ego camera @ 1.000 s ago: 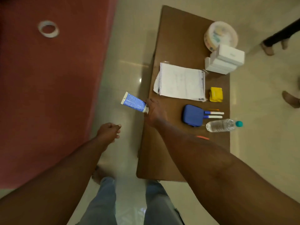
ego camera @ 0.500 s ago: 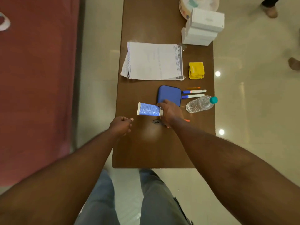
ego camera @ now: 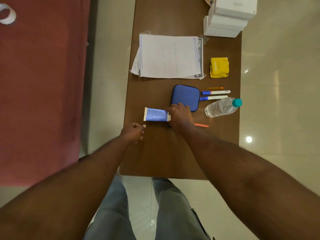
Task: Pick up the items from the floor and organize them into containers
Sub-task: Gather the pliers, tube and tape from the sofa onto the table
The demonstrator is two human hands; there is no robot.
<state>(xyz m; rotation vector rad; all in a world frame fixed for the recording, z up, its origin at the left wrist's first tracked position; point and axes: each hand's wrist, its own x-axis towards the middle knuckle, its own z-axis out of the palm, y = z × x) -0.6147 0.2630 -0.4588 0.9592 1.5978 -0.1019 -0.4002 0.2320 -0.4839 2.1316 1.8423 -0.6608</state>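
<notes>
My right hand (ego camera: 180, 116) grips the cap end of a blue and white tube (ego camera: 155, 114), which lies flat on the brown table (ego camera: 161, 156) just left of a blue zip pouch (ego camera: 186, 97). My left hand (ego camera: 134, 131) hovers at the table's left edge with its fingers curled and nothing visible in it. A roll of white tape (ego camera: 7, 15) lies on the red carpet (ego camera: 39, 84) at the far left.
On the table lie a stack of papers (ego camera: 168, 56), a yellow cloth (ego camera: 219, 67), two markers (ego camera: 215, 94), orange sticks (ego camera: 201, 125), a lying water bottle (ego camera: 222, 106) and stacked white boxes (ego camera: 228, 16). Tiled floor surrounds the table.
My right hand carried the tube from beyond the table's left edge onto the table beside the pouch. The view shifted forward over the table. My left hand stayed curled near the edge.
</notes>
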